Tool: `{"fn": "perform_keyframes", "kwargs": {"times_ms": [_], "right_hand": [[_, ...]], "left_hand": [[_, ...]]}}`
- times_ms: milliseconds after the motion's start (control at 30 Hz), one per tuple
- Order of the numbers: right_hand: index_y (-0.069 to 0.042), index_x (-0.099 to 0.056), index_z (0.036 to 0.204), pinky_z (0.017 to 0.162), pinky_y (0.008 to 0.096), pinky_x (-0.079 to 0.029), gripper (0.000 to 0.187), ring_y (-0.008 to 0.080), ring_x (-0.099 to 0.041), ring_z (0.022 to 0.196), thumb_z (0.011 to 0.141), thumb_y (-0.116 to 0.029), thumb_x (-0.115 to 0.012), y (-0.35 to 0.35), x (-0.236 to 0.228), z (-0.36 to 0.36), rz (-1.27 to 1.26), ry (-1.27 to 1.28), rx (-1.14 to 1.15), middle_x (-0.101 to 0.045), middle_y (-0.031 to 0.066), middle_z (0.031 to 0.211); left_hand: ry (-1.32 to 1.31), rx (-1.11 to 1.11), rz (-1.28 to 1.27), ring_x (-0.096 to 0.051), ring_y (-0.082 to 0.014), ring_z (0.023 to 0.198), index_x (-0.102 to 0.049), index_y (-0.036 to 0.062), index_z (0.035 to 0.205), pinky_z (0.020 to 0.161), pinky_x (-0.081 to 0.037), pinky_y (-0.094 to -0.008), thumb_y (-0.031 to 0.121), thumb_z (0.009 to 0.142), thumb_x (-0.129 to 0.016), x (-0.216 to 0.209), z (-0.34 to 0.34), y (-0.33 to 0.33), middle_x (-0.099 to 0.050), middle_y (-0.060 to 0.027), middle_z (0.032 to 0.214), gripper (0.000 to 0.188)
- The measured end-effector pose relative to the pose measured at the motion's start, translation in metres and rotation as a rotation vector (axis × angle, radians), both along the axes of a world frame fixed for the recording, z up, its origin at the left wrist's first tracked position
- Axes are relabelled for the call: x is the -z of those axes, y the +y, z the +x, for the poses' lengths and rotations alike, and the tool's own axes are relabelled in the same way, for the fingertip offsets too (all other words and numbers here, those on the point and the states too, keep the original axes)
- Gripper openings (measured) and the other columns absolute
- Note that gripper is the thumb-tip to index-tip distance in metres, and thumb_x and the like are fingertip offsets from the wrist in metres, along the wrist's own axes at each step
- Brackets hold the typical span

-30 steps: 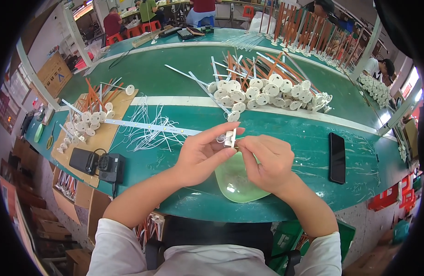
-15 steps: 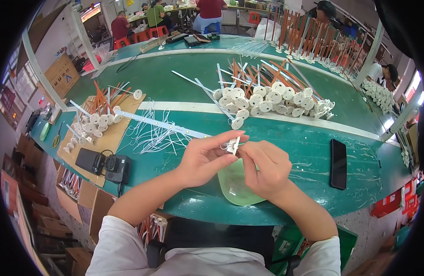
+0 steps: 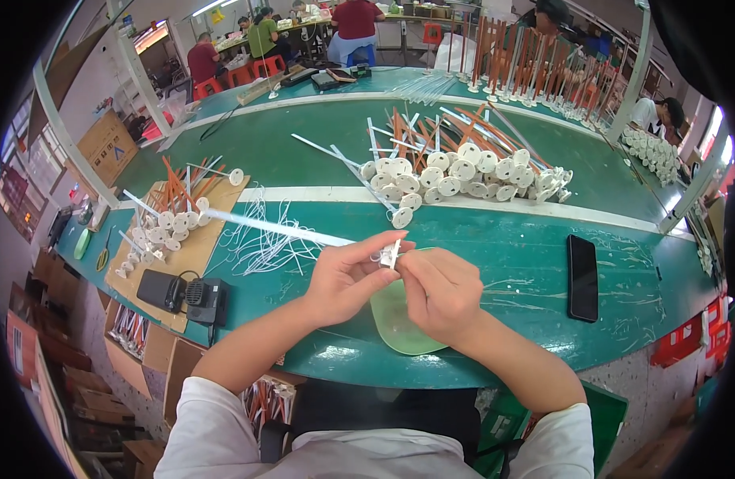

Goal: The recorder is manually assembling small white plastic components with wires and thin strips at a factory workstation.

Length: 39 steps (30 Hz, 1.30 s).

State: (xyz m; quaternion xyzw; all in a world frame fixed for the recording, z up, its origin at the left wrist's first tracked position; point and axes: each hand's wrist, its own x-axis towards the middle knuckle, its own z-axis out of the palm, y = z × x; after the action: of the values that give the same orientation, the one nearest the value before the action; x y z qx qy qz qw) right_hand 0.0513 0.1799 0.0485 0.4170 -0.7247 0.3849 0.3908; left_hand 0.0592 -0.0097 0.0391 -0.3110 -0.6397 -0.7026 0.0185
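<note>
White disc fitting clamped in the left hand, right hand right on its face

And here it is, mid-picture: the white disc fitting (image 3: 391,254), up off the green table (image 3: 519,343) near the far side of a pale green dish (image 3: 399,323). The left hand (image 3: 338,283) has its grip clamped on it, fingers above, thumb below. We see the disc nearly edge-on, standing close to upright, its top leaning a touch right, its flat face turned toward the right hand (image 3: 443,291). That grip is together, thumb and forefinger pinched at the face; whether anything sits between them, I cannot tell.

Look left now! A long pale strip (image 3: 280,229) points up and left from behind the left hand, its long axis a shallow slant across the loose white wires (image 3: 264,254); the far end reaches the smaller cluster of discs (image 3: 164,227). Its near end is hidden by the hand, so no call on whether strip and fitting join.

Out right, 1 black phone (image 3: 583,278), its long axis running away from the person. Beyond the hands, the bigger heap of white discs (image 3: 463,172).
</note>
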Motion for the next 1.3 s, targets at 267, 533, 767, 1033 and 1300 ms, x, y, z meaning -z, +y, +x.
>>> {"fn": "perform_keyframes", "kwargs": {"times_ms": [267,533,767,1033,1300], "right_hand": [[-0.002,-0.069,0.097,0.063,0.0365,-0.054,0.019,0.0281,-0.069,0.073,0.079,-0.003,-0.077,0.02,0.005,-0.02,0.042,-0.089,0.062,-0.071,0.0125,0.084],[-0.002,-0.07,0.089,0.061,0.0371,-0.053,0.012,0.0286,-0.068,0.07,0.079,-0.006,-0.078,0.012,0.0,-0.017,0.082,-0.107,0.03,-0.07,0.0125,0.08],[-0.004,-0.071,0.085,0.06,0.0374,-0.054,0.008,0.0277,-0.067,0.069,0.08,-0.007,-0.077,0.018,0.006,-0.019,0.17,-0.109,-0.029,-0.07,0.01,0.077],[-0.006,-0.071,0.084,0.061,0.0365,-0.054,0.009,0.0269,-0.067,0.069,0.078,-0.006,-0.076,0.02,0.004,-0.021,0.242,-0.094,-0.053,-0.07,0.008,0.078],[-0.006,-0.068,0.08,0.058,0.0349,-0.054,0.009,0.0242,-0.066,0.066,0.074,-0.006,-0.075,0.023,0.007,-0.024,0.276,0.049,-0.059,-0.069,0.0058,0.077]], "left_hand": [[-0.093,-0.403,-0.578,-0.07,-0.0182,0.1,-0.059,-0.0004,0.132,0.09,-0.056,-0.0303,0.003,0.094,-0.064,-0.066,-0.06,-0.114,-0.067,-0.0106,0.114,0.039],[-0.383,-0.951,-0.877,-0.06,-0.0136,0.061,-0.053,0.0092,0.135,0.055,-0.05,-0.0299,0.014,0.091,-0.06,-0.13,-0.042,-0.363,-0.058,-0.0066,0.084,0.045],[-0.432,-0.927,-1.591,-0.073,-0.0271,0.072,-0.052,0.0137,0.14,0.063,-0.059,-0.0391,0.021,0.081,-0.064,-0.111,-0.046,-0.349,-0.069,-0.0215,0.114,0.061],[0.407,-0.879,-1.698,-0.065,-0.037,0.105,-0.067,0.0092,0.116,0.09,-0.053,-0.0475,0.03,0.088,-0.067,-0.112,-0.088,-0.189,-0.069,-0.0174,0.109,0.035],[0.458,-0.498,-0.94,-0.067,-0.0335,0.078,-0.065,0.0056,0.12,0.074,-0.053,-0.0412,0.014,0.089,-0.065,-0.033,-0.158,-0.006,-0.07,-0.0181,0.089,0.032]]}}
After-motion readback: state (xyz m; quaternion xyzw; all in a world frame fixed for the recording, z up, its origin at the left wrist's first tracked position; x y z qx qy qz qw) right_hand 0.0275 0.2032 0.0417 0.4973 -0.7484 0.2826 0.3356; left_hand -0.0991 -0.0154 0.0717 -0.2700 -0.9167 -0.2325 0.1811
